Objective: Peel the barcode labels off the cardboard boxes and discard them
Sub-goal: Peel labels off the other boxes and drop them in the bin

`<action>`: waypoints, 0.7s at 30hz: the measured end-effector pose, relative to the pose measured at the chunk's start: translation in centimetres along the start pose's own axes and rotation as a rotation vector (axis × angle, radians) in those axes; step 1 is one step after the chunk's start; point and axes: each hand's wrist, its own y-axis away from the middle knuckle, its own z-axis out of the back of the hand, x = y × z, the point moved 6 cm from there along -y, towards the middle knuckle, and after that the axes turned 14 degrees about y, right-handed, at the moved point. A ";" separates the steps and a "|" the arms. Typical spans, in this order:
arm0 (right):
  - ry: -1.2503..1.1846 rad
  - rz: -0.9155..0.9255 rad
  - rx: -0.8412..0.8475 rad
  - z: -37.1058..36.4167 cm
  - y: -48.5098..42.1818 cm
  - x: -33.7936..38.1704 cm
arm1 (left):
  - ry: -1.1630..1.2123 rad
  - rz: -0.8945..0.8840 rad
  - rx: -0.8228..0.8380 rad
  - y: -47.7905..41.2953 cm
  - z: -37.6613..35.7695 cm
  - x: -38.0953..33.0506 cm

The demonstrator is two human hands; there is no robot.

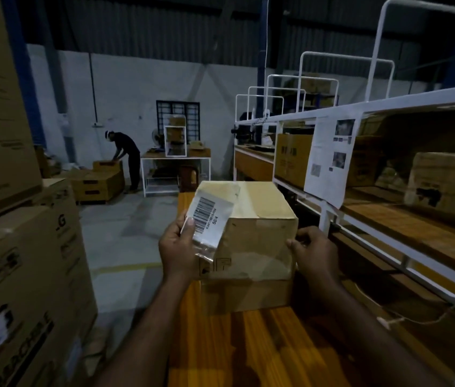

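The barcode label (208,219), pinched in the left hand's (177,252) fingers (189,224), is white matt paper under clear, glossy plastic film that crinkles just below the thumb. Just beyond those fingers, the cardboard box (259,219) is matt brown, with a shiny strip of clear tape (229,188) across its top. The right hand (315,252) grips its creased near corner. Beneath both hands, the worktop (262,344) is orange wooden planks with a smooth varnished sheen. Right of the fingers, the rack (324,219) is white-painted metal tube.
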 end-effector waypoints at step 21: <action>-0.510 -0.052 0.346 -1.4 3.5 2.1 | -0.107 0.242 0.046 5.4 -2.1 1.6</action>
